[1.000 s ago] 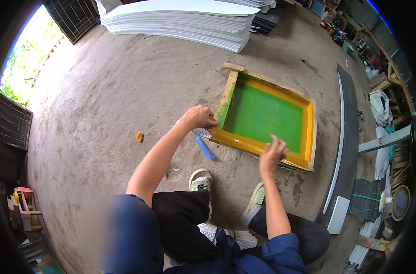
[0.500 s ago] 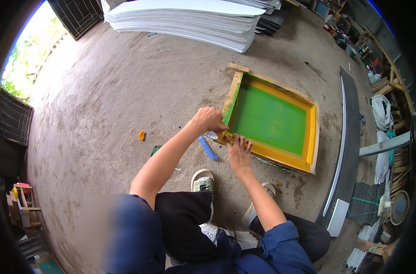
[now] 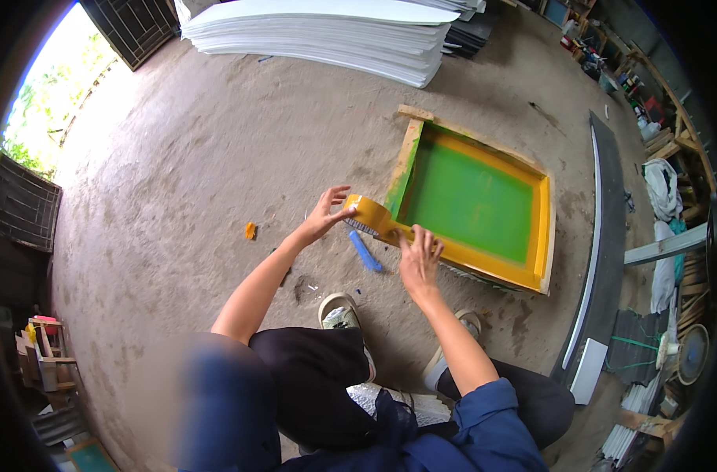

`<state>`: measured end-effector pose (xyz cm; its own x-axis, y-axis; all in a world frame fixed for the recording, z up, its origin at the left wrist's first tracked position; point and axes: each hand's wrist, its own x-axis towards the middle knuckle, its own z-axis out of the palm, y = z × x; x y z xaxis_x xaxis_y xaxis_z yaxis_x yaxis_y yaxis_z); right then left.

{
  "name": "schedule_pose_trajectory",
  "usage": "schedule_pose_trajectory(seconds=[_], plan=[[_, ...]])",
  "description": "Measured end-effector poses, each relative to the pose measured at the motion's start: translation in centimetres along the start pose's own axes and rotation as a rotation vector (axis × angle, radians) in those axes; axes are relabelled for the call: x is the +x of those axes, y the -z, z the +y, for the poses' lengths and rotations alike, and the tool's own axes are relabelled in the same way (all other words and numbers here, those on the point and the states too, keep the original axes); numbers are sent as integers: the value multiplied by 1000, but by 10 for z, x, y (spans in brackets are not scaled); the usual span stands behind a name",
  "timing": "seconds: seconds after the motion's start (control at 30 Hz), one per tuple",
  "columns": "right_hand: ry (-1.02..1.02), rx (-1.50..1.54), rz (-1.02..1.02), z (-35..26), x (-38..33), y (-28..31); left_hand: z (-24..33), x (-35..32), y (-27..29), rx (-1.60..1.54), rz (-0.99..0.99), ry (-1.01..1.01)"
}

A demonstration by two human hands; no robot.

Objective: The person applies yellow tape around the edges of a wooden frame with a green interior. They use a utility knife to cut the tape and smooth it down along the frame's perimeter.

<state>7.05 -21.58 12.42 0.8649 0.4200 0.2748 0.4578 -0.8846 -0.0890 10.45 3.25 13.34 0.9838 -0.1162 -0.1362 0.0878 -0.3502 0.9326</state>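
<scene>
Head view: a yellow-taped screen frame [image 3: 472,200] with green mesh is laid flat on the concrete floor [image 3: 217,157], its long axis running from near left to far right. A roll of yellow tape [image 3: 368,214] is gripped on edge by the left hand [image 3: 324,214] at the frame's near-left corner. The right hand [image 3: 418,256] is pressed open on the near rail. A blue tool [image 3: 364,251] is seen between the hands; stacked white sheets [image 3: 319,35] are piled far behind.

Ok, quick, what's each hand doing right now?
Left hand: holding the yellow tape roll at the frame corner.
Right hand: open, pressing the frame's near edge.
</scene>
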Motion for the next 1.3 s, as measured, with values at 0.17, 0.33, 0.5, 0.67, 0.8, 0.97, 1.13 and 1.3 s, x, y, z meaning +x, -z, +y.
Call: schedule_pose_trajectory(seconds=[0.17, 0.33, 0.5, 0.67, 0.8, 0.97, 1.13, 1.3], plan=[[-19, 441, 134, -26, -56, -35, -3, -13, 14, -120, 22, 76], [-75, 521, -134, -46, -59, -106, -17, -32, 22, -142, 65, 95], [-16, 440, -186, -60, -38, -129, -52, -62, 39, -65, 78, 186], [-1, 278, -161, -52, -42, -149, -69, -66, 43, -97, 75, 223], [-124, 310, -332, -51, -52, -133, -67, -67, 43, -67, 78, 191], [-236, 479, -271, -32, -107, -94, -43, -48, 41, -29, 85, 138], [-528, 805, -376, -29, -131, -33, 1, -28, 26, -37, 246, -12], [-627, 890, -227, -22, -127, 2, 50, -6, -2, 115, 193, -121]])
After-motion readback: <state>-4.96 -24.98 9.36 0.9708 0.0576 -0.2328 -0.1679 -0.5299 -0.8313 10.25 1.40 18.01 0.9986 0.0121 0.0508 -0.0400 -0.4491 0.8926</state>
